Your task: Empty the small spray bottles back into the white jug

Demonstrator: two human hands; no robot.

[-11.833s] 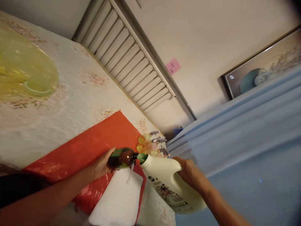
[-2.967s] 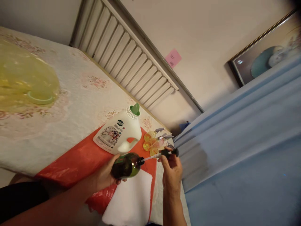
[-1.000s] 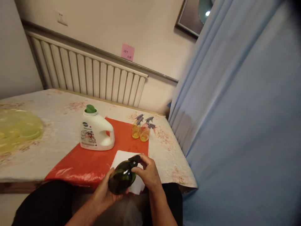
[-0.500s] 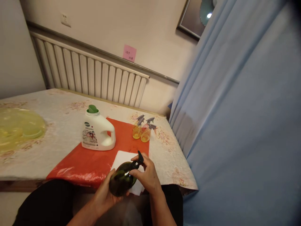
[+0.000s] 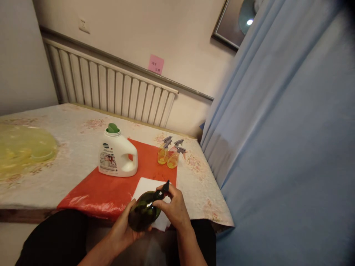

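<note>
Farthest left of the grip, one translucent yellow plastic cover (image 5: 24, 147) lies on the floral tablecloth (image 5: 77, 136). Nearer, up and left of the hands, one white detergent jug (image 5: 117, 157) with a green pouring spout stands upright on one red plastic sheet (image 5: 111, 188), handle turned toward the right. Just beyond the hands lies one white folded cloth (image 5: 146, 186), partly hidden by them.

The left hand (image 5: 124, 225) comes up from below, palm cupped under and around the belly of one dark green round bottle (image 5: 144, 213), fingers closed on it so the bottle leans with its neck up and to the right, held over the near table edge and the cloth. The right hand (image 5: 173, 207) is bent in from the right, thumb and fingers pinched closed on the bottle's black spray head (image 5: 162, 190), whose nozzle sticks up past the fingertips.

Beyond the grip and slightly right, three small spray bottles (image 5: 169, 157) with yellow liquid and grey triggers stand clustered at the sheet's far right corner. Right of everything hangs one blue curtain (image 5: 277, 147).
</note>
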